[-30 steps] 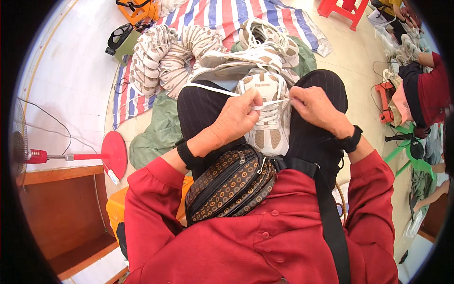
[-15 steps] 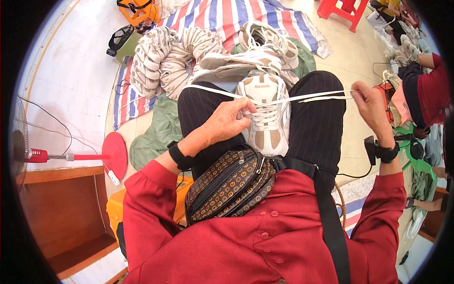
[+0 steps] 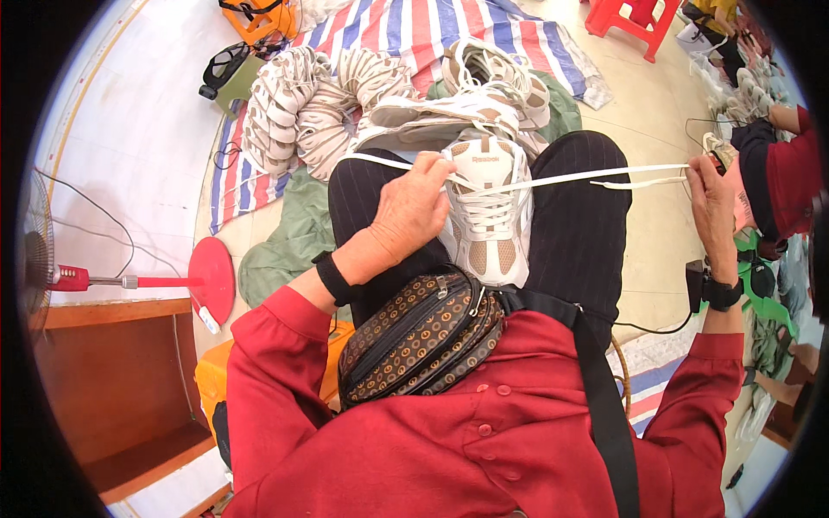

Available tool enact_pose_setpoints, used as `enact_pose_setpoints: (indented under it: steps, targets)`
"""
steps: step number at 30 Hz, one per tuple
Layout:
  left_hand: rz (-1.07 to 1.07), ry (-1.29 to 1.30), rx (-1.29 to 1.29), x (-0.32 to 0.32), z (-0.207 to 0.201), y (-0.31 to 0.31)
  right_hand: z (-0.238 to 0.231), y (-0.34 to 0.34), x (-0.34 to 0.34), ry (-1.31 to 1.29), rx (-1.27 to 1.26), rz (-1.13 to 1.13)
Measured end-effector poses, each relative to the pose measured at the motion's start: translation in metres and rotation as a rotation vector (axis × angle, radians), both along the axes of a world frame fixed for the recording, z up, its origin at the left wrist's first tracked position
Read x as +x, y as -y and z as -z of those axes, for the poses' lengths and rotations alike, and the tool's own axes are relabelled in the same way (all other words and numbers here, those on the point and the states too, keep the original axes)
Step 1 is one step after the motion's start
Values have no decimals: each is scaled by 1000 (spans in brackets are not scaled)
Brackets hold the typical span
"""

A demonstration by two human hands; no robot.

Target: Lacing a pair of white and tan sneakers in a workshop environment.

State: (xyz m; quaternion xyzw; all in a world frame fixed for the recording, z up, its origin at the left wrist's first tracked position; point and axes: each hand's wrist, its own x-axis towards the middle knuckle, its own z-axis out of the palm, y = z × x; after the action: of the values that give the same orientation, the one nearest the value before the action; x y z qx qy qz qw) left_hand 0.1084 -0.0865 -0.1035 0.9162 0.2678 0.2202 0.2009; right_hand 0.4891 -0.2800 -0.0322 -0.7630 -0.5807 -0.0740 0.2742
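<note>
Toe toward me, a white and tan sneaker [image 3: 489, 233] rests between my knees, its white shoelace [image 3: 596, 175] criss-crossed over the tongue. My left hand [image 3: 413, 207] is closed in a pinch at the left edge of the tongue, where the lace passes at its fingertips. Part of that lace runs out to the left, over my left thigh. Out to the right, my right hand [image 3: 712, 203] pinches the lace, which stretches nearly taut from the shoe across my right thigh. A loose lace end hangs beside that stretch, near the right fingers.
Several matching sneakers [image 3: 281, 108] lie stacked beyond my knees on a striped sheet [image 3: 414, 34] and green cloth. A patterned waist bag [image 3: 423, 337] sits on my lap. A red-based fan [image 3: 211, 281] stands at left, a red stool [image 3: 635, 22] far right. Another person's red sleeve [image 3: 790, 181] shows at right.
My right hand has moved farther right and slightly down, drawing more lace out. The left hand has shifted up a little, its fingers now pinching at the tongue's left edge.
</note>
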Motion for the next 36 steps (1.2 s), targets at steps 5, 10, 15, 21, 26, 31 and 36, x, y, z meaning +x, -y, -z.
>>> enact_pose_setpoints:
  steps: [5,10,15,21,26,31,36]
  targets:
    - [-52,-373,94,-11,3,-25,24,2,12,23,-55,-27]
    - [64,-410,233,-28,-11,-39,38,1,22,84,-109,-22]
    - [139,-443,377,-53,-10,-34,41,4,26,93,-100,-35]
    - [112,-403,409,-63,-13,-29,42,9,36,-29,-102,12]
    - [94,-418,377,-71,-14,-27,47,9,40,-77,-106,42]
    - [-10,-407,376,-86,-16,-36,55,16,49,-71,-113,66]
    - [-167,-389,432,-139,-26,-60,50,60,93,-246,-221,187]
